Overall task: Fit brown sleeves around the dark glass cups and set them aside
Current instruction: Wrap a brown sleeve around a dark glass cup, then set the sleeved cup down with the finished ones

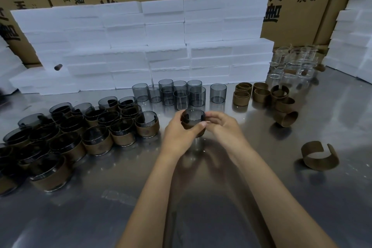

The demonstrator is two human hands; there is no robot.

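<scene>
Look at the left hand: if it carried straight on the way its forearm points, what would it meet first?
Probably the bare dark cups standing just beyond the left hand and the sleeved cup it holds; depth is uncertain from one view.

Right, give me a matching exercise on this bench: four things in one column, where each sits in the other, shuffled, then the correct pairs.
Things:
1. Sleeved dark cups
2. Bare dark cups
3. Lone open sleeve
4. Clear glass cups

Places:
A. Far right, beside the white foam blocks
B. Centre of the table, in front of the foam blocks
C. Massed on the left of the steel table
D. Alone on the near right

Pairs: 1-C, 2-B, 3-D, 4-A

Both the left hand and right hand hold a further cup.
</scene>
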